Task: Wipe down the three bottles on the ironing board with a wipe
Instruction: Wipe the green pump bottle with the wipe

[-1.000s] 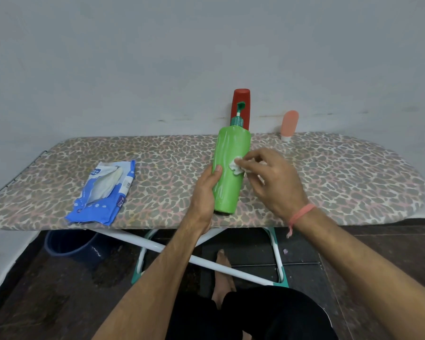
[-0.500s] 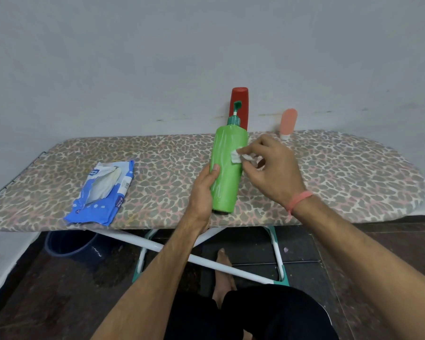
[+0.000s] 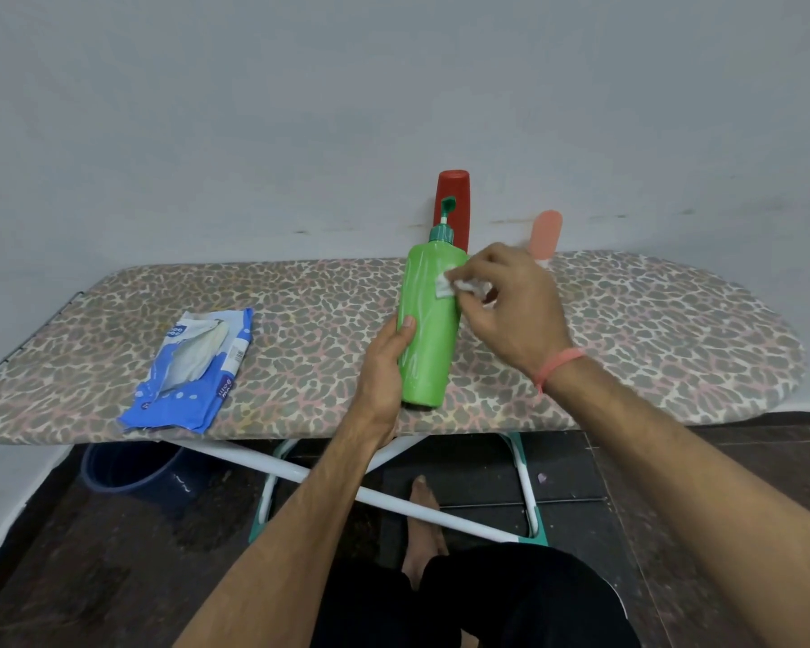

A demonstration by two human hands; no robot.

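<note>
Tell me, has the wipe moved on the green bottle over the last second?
Yes. The wipe in the right hand has travelled up the green bottle toward its pump, away from the left hand gripping lower down.

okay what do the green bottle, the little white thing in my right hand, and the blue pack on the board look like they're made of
Green bottle: apparently glossy plastic, going by the streaky highlights down its side.
Wipe, pinched by the right hand: soft and crumpled, likely a nonwoven tissue; too small to be sure.
Blue pack: thin plastic film, wrinkled and slightly shiny, torn open on top.
The left hand grips the bottle.
</note>
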